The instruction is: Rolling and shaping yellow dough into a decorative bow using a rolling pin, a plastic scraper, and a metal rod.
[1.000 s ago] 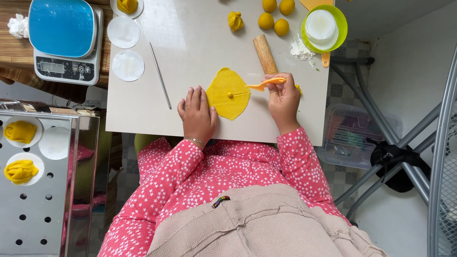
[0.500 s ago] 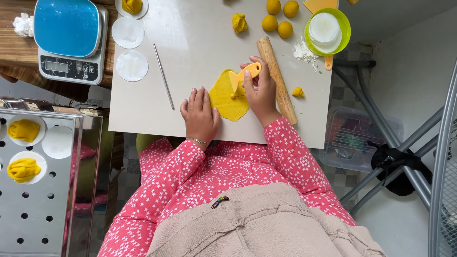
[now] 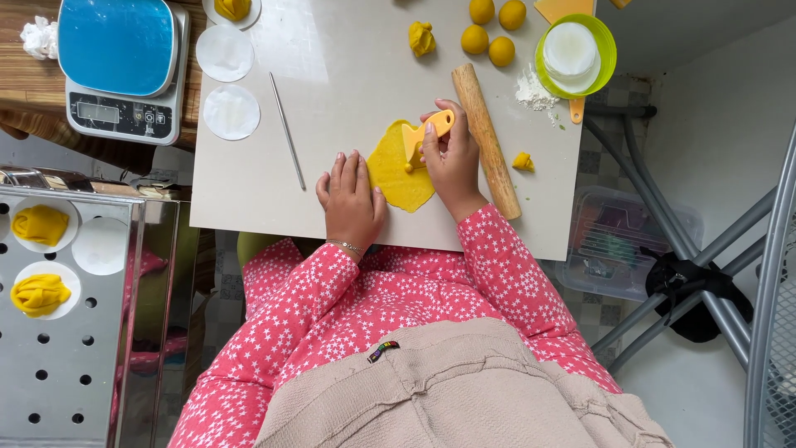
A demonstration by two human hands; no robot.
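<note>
A flat sheet of yellow dough (image 3: 396,172) lies on the pale work board (image 3: 348,75). My left hand (image 3: 351,199) rests flat on the board, fingers touching the sheet's left edge. My right hand (image 3: 452,158) grips a small orange plastic scraper (image 3: 421,137) and presses it onto the sheet's upper right part. A wooden rolling pin (image 3: 487,139) lies just right of that hand, and a small scrap of dough (image 3: 522,161) sits beyond the pin.
Dough balls (image 3: 487,35) and a shaped piece (image 3: 421,38) sit at the board's top. A green bowl (image 3: 579,55) with flour is top right; a thin metal rod (image 3: 287,129), paper rounds (image 3: 232,111), blue scale (image 3: 121,68) and perforated metal tray (image 3: 66,332) lie left.
My right hand has brought the scraper from the sheet's right edge leftward onto the dough. The left hand stays in place. The camera view has shifted slightly.
</note>
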